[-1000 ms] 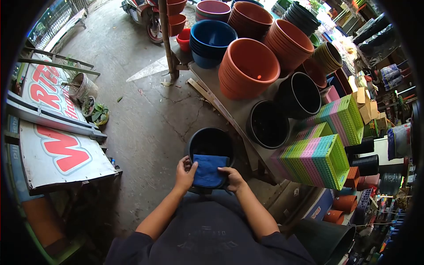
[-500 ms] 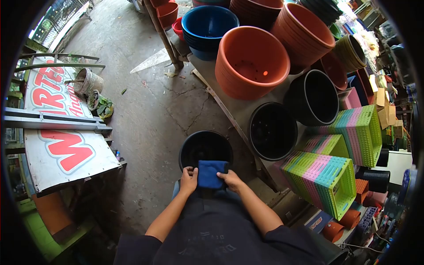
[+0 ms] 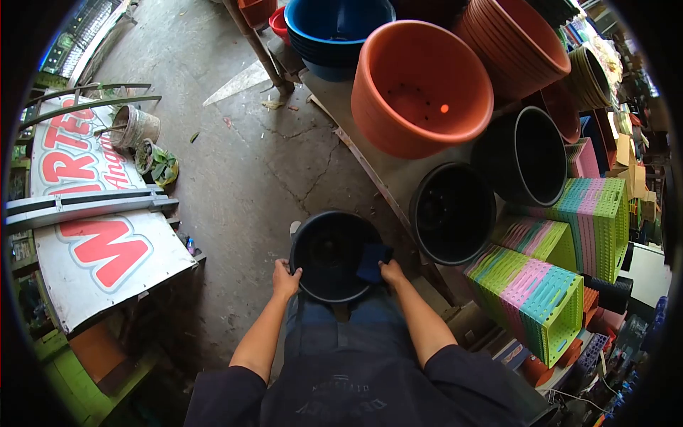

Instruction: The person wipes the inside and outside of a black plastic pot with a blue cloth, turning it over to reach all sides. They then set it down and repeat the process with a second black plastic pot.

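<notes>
A round black plastic pot (image 3: 326,267) is in front of my body, its opening facing up. My left hand (image 3: 286,280) is closed on the pot's left rim, thumb over the edge. On the opposite side, my right hand (image 3: 390,272) grips a dark blue cloth (image 3: 371,262), which hangs against the inner right wall of the pot. The fingers under the cloth are partly hidden. To the right, on the table (image 3: 405,171), sit a second black pot (image 3: 453,242) with holes in its base and a deeper black pot (image 3: 523,156) tipped on its side.
Orange pots (image 3: 384,107) and stacked blue basins (image 3: 338,53) stand farther back on the table. Striped plastic baskets (image 3: 523,292) are stacked at the right. A lettered sign (image 3: 107,249) and a potted plant (image 3: 163,169) line the left. Cracked concrete floor (image 3: 235,185) lies between.
Both hands held the cloth in front of the pot. My left hand has moved onto the pot's left rim. My right hand has carried the cloth into the pot's right side.
</notes>
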The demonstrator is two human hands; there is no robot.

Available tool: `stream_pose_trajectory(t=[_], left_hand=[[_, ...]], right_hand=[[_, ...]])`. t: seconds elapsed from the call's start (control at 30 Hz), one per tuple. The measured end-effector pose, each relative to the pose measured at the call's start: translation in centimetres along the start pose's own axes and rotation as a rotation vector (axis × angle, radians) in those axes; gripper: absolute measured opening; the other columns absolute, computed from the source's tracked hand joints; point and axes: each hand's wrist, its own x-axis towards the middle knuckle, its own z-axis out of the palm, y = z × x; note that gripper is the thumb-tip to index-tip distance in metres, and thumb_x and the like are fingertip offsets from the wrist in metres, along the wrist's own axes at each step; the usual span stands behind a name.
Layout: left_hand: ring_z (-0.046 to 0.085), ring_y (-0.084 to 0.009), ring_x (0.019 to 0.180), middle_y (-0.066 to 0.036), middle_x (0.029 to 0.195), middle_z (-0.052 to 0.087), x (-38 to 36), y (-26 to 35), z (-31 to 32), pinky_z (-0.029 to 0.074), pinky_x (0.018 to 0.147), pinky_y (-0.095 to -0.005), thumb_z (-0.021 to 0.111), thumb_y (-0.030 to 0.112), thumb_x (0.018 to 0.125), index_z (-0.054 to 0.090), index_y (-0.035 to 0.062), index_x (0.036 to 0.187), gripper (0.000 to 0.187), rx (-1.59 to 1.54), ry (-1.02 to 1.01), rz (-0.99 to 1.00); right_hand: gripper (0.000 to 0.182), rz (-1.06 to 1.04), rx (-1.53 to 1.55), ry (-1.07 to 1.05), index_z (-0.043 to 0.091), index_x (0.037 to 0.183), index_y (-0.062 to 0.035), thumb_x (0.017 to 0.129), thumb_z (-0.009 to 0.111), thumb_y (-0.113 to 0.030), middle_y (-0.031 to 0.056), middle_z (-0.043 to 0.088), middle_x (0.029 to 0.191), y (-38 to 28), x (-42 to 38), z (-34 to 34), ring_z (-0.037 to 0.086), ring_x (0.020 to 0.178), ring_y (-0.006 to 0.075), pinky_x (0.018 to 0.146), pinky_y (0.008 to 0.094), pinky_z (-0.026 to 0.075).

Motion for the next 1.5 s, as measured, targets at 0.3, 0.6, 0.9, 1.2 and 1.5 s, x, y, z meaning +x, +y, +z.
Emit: stream_pose_trajectory(t=[0.3, 0.6, 0.9, 1.2, 1.5], left_hand=[[0.056, -0.0189, 0.073, -0.005, 0.079, 0.056, 1.6, -1.3, -1.0, 0.048, 0.071, -0.0337, 0.083, 0.023, 0.072, 0.053, 0.0027, 0.107, 0.05, -0.027, -0.165, -0.047], [0.066, -0.0301, 0.083, -0.016, 0.088, 0.067, 1.6, -0.8, -1.3, 0.051, 0.077, -0.0393, 0.078, 0.023, 0.075, 0.057, -0.0004, 0.104, 0.043, -0.06, -0.168, 0.03], [0.06, -0.0259, 0.104, -0.014, 0.115, 0.061, 3.3, 0.7, -4.4, 0.047, 0.088, -0.0333, 0.066, 0.009, 0.075, 0.057, -0.0014, 0.112, 0.04, -0.171, -0.227, 0.297], [0.057, -0.0132, 0.112, -0.004, 0.127, 0.058, -1.2, 12.8, -13.6, 0.043, 0.098, -0.025, 0.048, -0.012, 0.065, 0.044, 0.001, 0.142, 0.078, -1.057, -0.7, 0.278], [0.052, -0.0169, 0.124, -0.009, 0.139, 0.052, -13.4, 16.1, -15.8, 0.04, 0.106, -0.0309, 0.057, -0.015, 0.077, 0.04, 0.0011, 0.144, 0.071, -1.293, -0.509, 0.336]], right_hand=[[0.049, 0.184, 0.361, -0.158, 0.049, 0.127, 0.0157, 0.095, 0.059, -0.02, 0.0225, 0.061, 0.122, -0.7, -0.3, -1.6, 0.06, 0.112, 0.0284, 0.097, 0.039, 0.045], [0.054, 0.027, 0.205, 0.09, 0.044, 0.131, 0.0125, 0.088, 0.064, -0.014, 0.0255, 0.057, 0.128, -1.5, -2.7, 0.8, 0.056, 0.119, 0.0324, 0.101, 0.0383, 0.043], [0.048, -0.033, 0.348, 0.302, 0.043, 0.133, 0.0059, 0.088, 0.055, -0.008, 0.0224, 0.057, 0.127, -3.9, -10.0, 0.1, 0.056, 0.119, 0.0313, 0.1, 0.0376, 0.043], [0.04, -0.196, 0.759, 0.141, 0.051, 0.128, 0.0038, 0.09, 0.057, -0.008, 0.0148, 0.063, 0.116, -10.8, -21.4, -1.1, 0.061, 0.104, 0.0227, 0.094, 0.0348, 0.047], [0.042, -0.264, 0.949, 0.199, 0.056, 0.117, 0.0092, 0.092, 0.058, -0.025, 0.0251, 0.059, 0.12, -17.0, -17.5, 4.5, 0.056, 0.115, 0.0355, 0.102, 0.0419, 0.04]])
